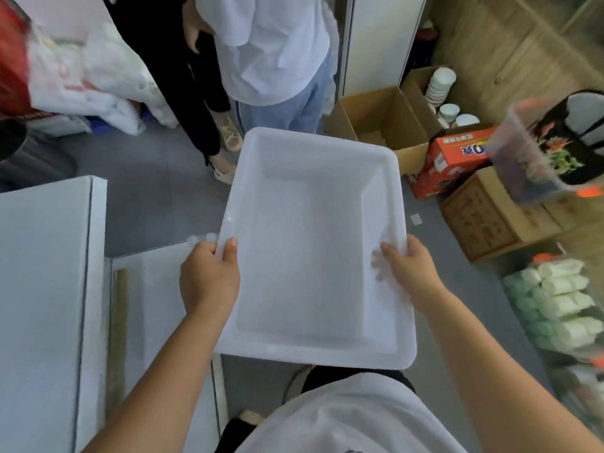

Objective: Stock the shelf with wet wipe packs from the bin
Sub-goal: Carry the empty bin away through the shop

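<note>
A translucent white plastic bin [313,351] hangs in front of me above the grey floor, and nothing lies inside it. My left hand [209,276] grips its left rim, thumb over the edge. On the opposite rim my right hand [405,273] holds on, thumb on top and fingers showing through the plastic. Several green and white wet wipe packs [559,302] stand in rows on a shelf at the lower right.
Two people stand close behind the bin, their feet [228,148] near its far edge. Cardboard boxes [382,122], an orange carton [457,158] and a brown box [483,217] crowd the floor at right. A white counter [42,289] fills the left.
</note>
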Action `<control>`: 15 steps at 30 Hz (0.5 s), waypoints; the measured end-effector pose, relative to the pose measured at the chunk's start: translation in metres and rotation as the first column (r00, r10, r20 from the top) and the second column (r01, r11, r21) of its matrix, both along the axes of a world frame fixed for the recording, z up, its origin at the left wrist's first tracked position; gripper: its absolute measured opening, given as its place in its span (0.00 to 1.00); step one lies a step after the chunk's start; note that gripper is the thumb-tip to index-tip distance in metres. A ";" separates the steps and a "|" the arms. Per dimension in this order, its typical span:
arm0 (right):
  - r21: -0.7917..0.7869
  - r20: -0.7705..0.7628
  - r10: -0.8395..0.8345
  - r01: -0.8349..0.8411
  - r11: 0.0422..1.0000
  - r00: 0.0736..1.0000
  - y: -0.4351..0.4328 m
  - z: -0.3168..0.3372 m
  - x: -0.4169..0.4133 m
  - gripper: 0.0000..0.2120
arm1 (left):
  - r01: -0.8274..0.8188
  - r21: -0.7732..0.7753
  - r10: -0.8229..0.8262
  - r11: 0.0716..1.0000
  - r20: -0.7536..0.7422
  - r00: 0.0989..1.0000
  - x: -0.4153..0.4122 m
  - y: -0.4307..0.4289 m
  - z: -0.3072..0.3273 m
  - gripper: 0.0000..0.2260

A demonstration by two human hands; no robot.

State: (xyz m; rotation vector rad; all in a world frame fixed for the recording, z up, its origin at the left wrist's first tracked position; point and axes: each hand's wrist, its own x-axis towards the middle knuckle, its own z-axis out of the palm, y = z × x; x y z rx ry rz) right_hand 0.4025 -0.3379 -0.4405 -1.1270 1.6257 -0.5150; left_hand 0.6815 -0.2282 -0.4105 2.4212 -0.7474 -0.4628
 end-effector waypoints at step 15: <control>-0.078 -0.100 -0.235 0.228 0.971 0.967 -0.202 0.016 -0.186 0.11 | 0.243 -0.034 -0.245 0.969 -0.096 0.965 -0.156 -0.275 0.001 0.17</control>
